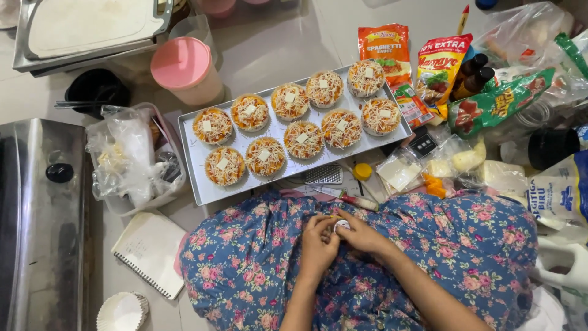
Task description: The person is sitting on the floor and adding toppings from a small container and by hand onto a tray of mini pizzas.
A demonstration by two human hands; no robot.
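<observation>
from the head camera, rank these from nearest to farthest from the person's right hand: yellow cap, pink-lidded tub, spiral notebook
1. Yellow cap: on the floor just above the right hand, by the tray's near edge.
2. Spiral notebook: out to the left, beside the knee.
3. Pink-lidded tub: far upper left, beyond the tray.

Person seen from above, wearing a blue floral garment printed all over with pink roses, small white blossoms and green leaves. The loose, softly folded cloth spreads wide across the near part of the scene. Both forearms are bare; left hand and right hand wear no gloves.
</observation>
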